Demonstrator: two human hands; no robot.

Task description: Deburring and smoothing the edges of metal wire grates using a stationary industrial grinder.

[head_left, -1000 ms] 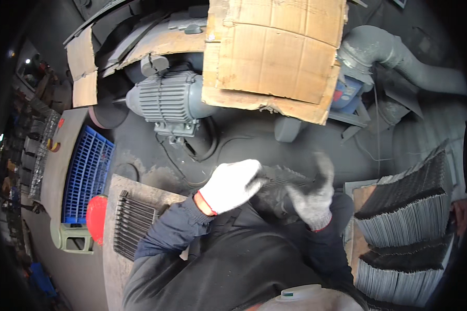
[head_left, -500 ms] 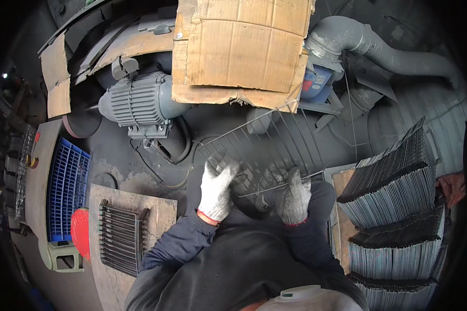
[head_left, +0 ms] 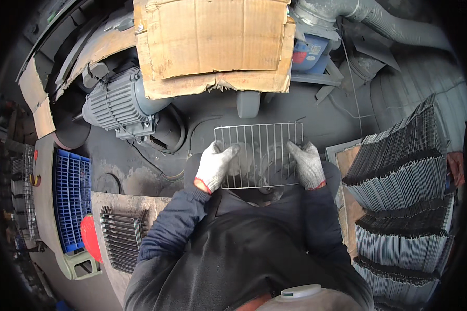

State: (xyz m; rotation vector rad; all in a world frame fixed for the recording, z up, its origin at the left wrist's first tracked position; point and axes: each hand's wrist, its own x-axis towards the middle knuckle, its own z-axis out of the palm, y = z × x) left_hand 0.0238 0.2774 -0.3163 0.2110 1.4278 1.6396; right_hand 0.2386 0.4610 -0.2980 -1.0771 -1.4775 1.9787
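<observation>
A rectangular wire rack (head_left: 259, 155) with thin parallel bars is held level in front of my lap. My left hand (head_left: 216, 165), in a white knit glove with a red cuff edge, is closed on its left side, thumb over the wire. On the rack's right side, my right hand (head_left: 307, 165) grips in the same way; its glove is greyed at the fingertips. The fingers under the rack are partly hidden. To my left, a small stack of dark wire racks (head_left: 122, 239) lies on a board (head_left: 101, 203).
Tall stacks of wire racks (head_left: 399, 168) stand at my right. Ahead are a grey motor (head_left: 117, 106), a cardboard-covered machine (head_left: 213, 41) and a ribbed duct (head_left: 399, 23). A blue plastic grid (head_left: 72, 199) and a red round object (head_left: 90, 238) are at the left.
The wire rack has turned from a tilted, slanted pose to lying squarely between my hands. Both hands have risen slightly in view, and my right hand has shifted right along with the rack's edge.
</observation>
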